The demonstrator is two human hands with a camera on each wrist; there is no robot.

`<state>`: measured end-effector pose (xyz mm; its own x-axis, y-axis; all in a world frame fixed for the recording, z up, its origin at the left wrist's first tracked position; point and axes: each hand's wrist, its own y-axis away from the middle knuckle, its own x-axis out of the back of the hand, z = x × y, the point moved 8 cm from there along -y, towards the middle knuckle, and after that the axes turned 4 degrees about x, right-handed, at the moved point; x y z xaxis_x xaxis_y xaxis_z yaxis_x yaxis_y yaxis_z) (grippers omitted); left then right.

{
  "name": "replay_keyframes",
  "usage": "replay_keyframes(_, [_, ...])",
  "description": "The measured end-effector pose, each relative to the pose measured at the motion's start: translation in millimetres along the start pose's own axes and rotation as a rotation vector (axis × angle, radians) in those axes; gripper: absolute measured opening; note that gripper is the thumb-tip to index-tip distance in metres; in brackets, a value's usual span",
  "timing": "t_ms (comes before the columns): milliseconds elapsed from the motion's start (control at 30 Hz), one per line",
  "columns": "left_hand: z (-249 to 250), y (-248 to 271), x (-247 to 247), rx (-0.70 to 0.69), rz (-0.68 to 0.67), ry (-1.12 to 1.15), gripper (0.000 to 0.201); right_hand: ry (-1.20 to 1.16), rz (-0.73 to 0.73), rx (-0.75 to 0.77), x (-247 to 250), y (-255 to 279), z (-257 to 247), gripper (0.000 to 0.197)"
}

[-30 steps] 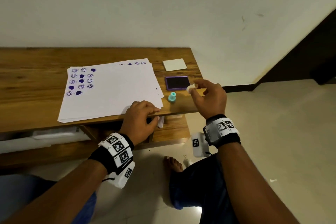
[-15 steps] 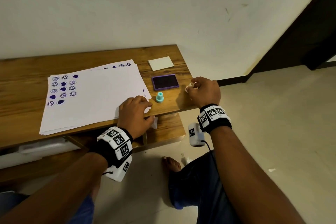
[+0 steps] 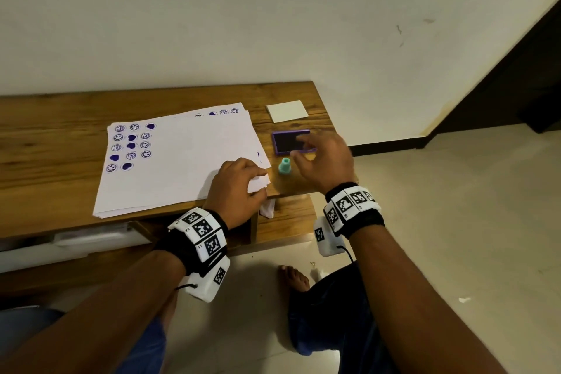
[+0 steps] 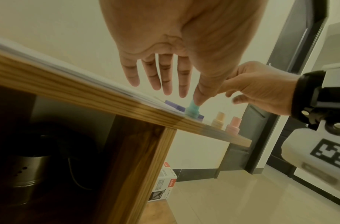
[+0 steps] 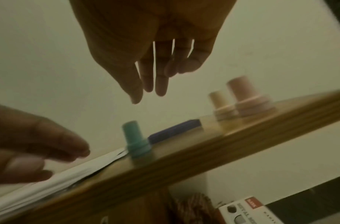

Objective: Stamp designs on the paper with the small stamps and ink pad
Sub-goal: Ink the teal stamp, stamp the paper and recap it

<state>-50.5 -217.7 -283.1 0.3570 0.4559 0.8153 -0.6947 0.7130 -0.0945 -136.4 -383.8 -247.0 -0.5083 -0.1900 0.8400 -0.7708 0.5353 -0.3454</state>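
Note:
A stack of white paper (image 3: 182,161) lies on the wooden table (image 3: 54,161), with purple smiley and heart prints at its left side. My left hand (image 3: 243,181) rests on the paper's near right corner, fingers straight in the left wrist view. A teal stamp (image 3: 284,165) stands upright beside that corner, just in front of the open purple ink pad (image 3: 287,143). My right hand (image 3: 303,149) hovers open above the pad and holds nothing. An orange stamp (image 5: 221,106) and a pink stamp (image 5: 246,97) stand near the table's right edge.
A white card (image 3: 287,111) lies behind the ink pad. The table ends just right of the stamps, with tiled floor (image 3: 455,222) beyond. Under the table sit a dark metal can (image 4: 25,174) and a printed box (image 4: 165,186). A bare foot (image 3: 294,278) is on the floor.
My right hand held a pale stamp near the table's right edge; it now holds nothing, has opened and moved left over the ink pad. My left hand stays on the paper.

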Motion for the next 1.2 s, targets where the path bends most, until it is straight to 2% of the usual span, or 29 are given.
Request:
replay_keyframes(100, [-7.0, 8.6, 13.3, 0.01, 0.011, 0.077, 0.031, -0.03, -0.127, 0.052, -26.9, 2.0, -27.9, 0.04])
replay_keyframes(200, [-21.8, 20.4, 24.9, 0.051, 0.017, 0.197, 0.025, 0.012, -0.203, 0.001, -38.3, 0.7, -31.3, 0.028])
replay_keyframes(267, [-32.1, 29.6, 30.1, 0.081, 0.024, 0.295, 0.021, -0.051, -0.2, -0.067, -35.6, -0.8, -24.3, 0.025])
replay_keyframes(400, [-47.9, 45.9, 37.0, 0.166, 0.048, 0.497, 0.023, -0.408, -0.109, -0.192, -28.3, 5.3, -23.3, 0.015])
replay_keyframes(567, [-45.0, 41.2, 37.3, 0.246, -0.003, 0.667, 0.051, -0.705, -0.215, -0.086, -53.1, 24.9, -69.5, 0.014])
replay_keyframes(700, [-48.2, 38.1, 46.4, 0.26, 0.05, 0.708, 0.05, -0.885, -0.179, -0.12, -60.0, 23.5, -81.8, 0.013])
replay_keyframes(800, [-55.1, 39.2, 52.8, 0.271, 0.11, 0.728, 0.041, -0.951, -0.197, -0.139, -62.2, 22.1, -87.9, 0.011])
replay_keyframes(967, [-62.9, 37.0, 55.4, 0.293, 0.148, 0.747, 0.038, -1.043, -0.242, -0.192, -71.5, 20.9, -92.6, 0.008])
replay_keyframes(1200, [-66.0, 32.4, 58.2, 0.3, 0.152, 0.882, 0.034, -1.107, -0.244, -0.226, -71.5, 18.1, -88.3, 0.018])
